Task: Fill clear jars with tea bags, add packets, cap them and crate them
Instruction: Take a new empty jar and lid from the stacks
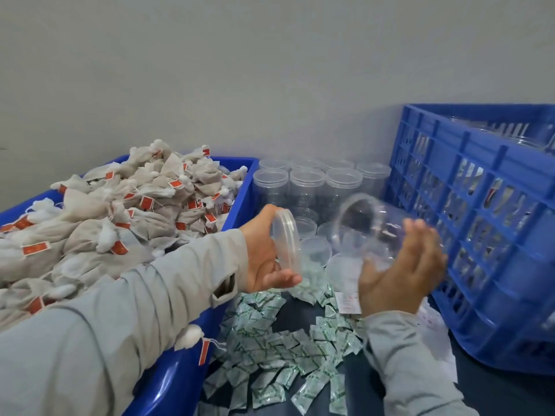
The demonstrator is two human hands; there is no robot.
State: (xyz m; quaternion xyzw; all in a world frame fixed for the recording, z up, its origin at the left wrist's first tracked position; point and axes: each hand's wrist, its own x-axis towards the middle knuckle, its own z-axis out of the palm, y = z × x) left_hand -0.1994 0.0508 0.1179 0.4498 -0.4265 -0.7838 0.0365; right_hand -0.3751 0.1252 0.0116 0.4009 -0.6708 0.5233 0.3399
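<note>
Packets (279, 349) are scattered over the dark worktop (375, 385) up front. Left hand (264, 250) grips a clear lid (286, 243), right hand (399, 274) holds an empty jar (366, 229) tipped sideways. Tea bags (120, 211) are heaped in the bin (180, 376) on the left, crate (480, 229) on the right, more jars (309, 181) behind.

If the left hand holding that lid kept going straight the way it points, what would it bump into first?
Probably the clear jar that the right hand holds tilted; the left hand with the lid points at its open mouth. Depth is unclear.
</note>
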